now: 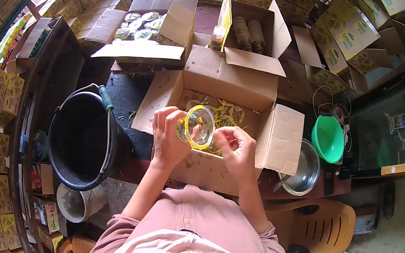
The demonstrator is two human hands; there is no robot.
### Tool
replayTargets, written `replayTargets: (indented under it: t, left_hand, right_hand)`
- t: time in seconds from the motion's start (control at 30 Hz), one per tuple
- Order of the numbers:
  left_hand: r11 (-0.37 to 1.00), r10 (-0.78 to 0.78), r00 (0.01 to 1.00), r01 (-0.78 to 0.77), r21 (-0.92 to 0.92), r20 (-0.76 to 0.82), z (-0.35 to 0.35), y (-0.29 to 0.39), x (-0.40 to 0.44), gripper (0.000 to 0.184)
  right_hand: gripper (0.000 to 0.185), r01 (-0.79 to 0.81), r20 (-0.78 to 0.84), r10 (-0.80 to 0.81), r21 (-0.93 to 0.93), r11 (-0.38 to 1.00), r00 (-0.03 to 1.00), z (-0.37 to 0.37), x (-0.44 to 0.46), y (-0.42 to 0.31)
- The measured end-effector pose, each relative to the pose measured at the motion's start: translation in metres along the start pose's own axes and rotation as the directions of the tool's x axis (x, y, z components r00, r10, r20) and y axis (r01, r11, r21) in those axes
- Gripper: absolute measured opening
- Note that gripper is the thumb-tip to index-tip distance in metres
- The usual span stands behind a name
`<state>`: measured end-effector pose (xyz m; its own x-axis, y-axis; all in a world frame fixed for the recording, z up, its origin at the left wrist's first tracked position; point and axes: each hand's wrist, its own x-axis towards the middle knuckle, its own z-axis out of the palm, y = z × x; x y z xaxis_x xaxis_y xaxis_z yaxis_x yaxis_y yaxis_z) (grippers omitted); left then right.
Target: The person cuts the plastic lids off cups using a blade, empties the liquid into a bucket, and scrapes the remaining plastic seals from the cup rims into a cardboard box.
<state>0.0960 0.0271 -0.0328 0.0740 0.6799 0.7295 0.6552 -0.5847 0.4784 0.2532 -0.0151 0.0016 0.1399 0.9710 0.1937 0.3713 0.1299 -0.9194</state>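
Note:
A clear round plastic cup (200, 127) with a yellow rim and a coloured label is held up over an open cardboard box (209, 173). My left hand (169, 134) has its fingers wrapped round the cup's left side. At the cup's right edge is my right hand (236, 148), its thumb and fingers pinched together; whether something small is between them is hidden. Yellow strips (228, 114) lie scattered on the bottom of the box, below the cup.
A black bucket (79, 141) stands left of the box. To the right are a green bowl (328, 139) and a metal basin (304, 170). Behind, one carton (177, 23) holds lidded cups and another (276, 23) holds rolls. An orange chair (327, 230) stands at the lower right.

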Motion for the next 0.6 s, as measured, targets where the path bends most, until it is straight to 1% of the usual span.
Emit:
replayTargets:
  t: [0.13,0.17,0.23,0.33,0.4,0.5,0.53,0.6]
  left_hand:
    - [0.998,-0.020,0.998,0.017,0.054,0.066,-0.003,0.005,-0.001,0.047]
    - [0.997,-0.032,0.996,0.026,0.068,0.086,-0.003,0.006,-0.002,0.047]
    - [0.994,-0.110,0.987,0.110,0.007,0.115,0.000,0.006,-0.006,0.048]
    - [0.970,-0.222,0.963,0.234,-0.067,0.154,0.005,0.004,-0.013,0.051]
    - [0.953,-0.266,0.948,0.286,-0.098,0.175,0.004,0.004,-0.014,0.052]
    - [0.943,-0.278,0.936,0.309,-0.126,0.215,0.003,0.003,-0.013,0.053]
    - [0.925,-0.287,0.929,0.333,-0.183,0.234,0.002,0.004,-0.012,0.053]
    - [0.877,-0.301,0.913,0.379,-0.295,0.277,0.000,0.005,-0.011,0.054]
  right_hand:
    - [0.013,-0.001,-0.044,0.000,-0.012,1.000,0.999,0.007,0.001,0.002]
    - [0.013,0.018,-0.058,-0.021,-0.052,0.999,0.998,0.008,0.001,0.003]
    - [0.012,0.052,-0.083,-0.064,-0.129,0.990,0.994,0.011,0.001,0.003]
    - [0.010,0.193,-0.111,-0.224,-0.241,0.951,0.968,0.017,0.003,0.008]
    - [0.009,0.191,-0.102,-0.220,-0.234,0.953,0.970,0.018,0.003,0.011]
    - [0.008,0.211,-0.118,-0.238,-0.209,0.955,0.964,0.020,0.004,0.012]
    - [0.008,0.222,-0.128,-0.249,-0.198,0.955,0.960,0.020,0.004,0.013]
    - [0.008,0.214,-0.210,-0.267,-0.243,0.946,0.941,0.016,0.012,0.015]
